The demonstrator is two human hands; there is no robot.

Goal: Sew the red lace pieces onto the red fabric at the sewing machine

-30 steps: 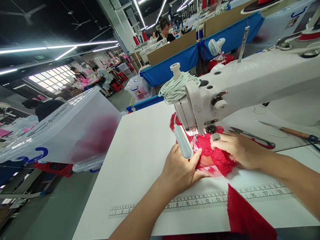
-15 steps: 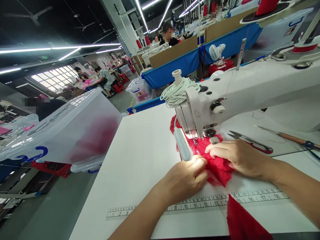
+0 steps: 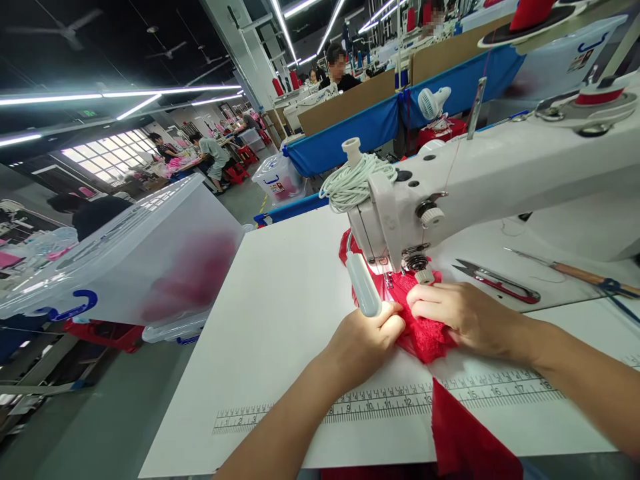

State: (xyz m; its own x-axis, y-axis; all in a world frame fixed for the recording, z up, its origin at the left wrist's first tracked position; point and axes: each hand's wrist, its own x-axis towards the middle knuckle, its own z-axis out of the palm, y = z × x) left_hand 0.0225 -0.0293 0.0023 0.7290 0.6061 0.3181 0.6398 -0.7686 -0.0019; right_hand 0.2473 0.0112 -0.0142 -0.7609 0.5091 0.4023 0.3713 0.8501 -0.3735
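Note:
A piece of red lace fabric [image 3: 427,339] lies under the needle and presser foot [image 3: 389,280] of a white sewing machine [image 3: 480,180]. My left hand [image 3: 367,340] pinches the fabric's near left edge, just below the grey lamp head [image 3: 364,285]. On the right side of the cloth, my right hand [image 3: 463,313] grips it with bent fingers close to the presser foot. Part of the fabric is hidden behind the lamp and the machine head. A separate-looking red cloth point [image 3: 465,433] hangs over the table's front edge.
Thread snips [image 3: 500,280] and a wooden-handled awl [image 3: 580,270] lie right of my right hand. A ruler scale [image 3: 390,403] runs along the white table [image 3: 280,300]. Left of it stands a translucent plastic bin [image 3: 165,267]. A coiled pale cord [image 3: 355,183] sits on the machine head.
The red fabric has shifted slightly forward toward the needle, with both hands moving along. The hanging red cloth point has slid left and up along the ruler.

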